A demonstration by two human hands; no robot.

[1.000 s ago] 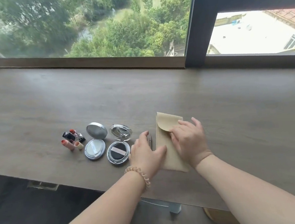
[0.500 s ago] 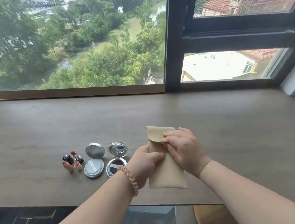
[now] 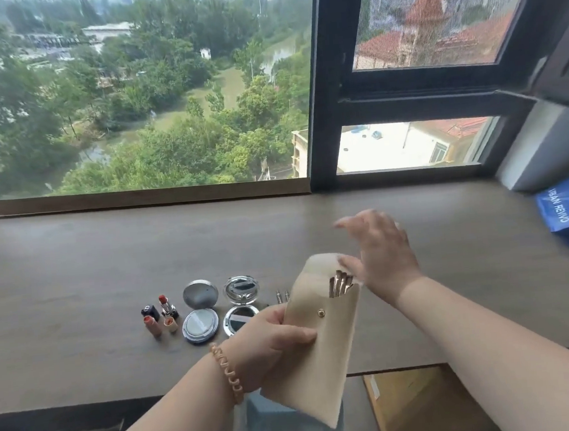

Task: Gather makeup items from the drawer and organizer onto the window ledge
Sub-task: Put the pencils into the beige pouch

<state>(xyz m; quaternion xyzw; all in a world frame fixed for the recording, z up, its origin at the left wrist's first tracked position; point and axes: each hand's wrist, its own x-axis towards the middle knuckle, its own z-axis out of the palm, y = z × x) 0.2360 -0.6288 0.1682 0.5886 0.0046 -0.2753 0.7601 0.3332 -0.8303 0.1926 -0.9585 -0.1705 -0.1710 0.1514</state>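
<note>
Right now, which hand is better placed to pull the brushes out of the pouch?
Likely the right hand: it is open beside the brush handles, while the left hand grips the pouch.

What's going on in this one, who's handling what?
A person is at a window ledge. The left hand grips a beige pouch, held up with its flap open and metallic brush handles poking out of its mouth. The right hand hovers open beside that mouth, holding nothing. To the left, lipsticks and two open compacts lie on the ledge.
</note>
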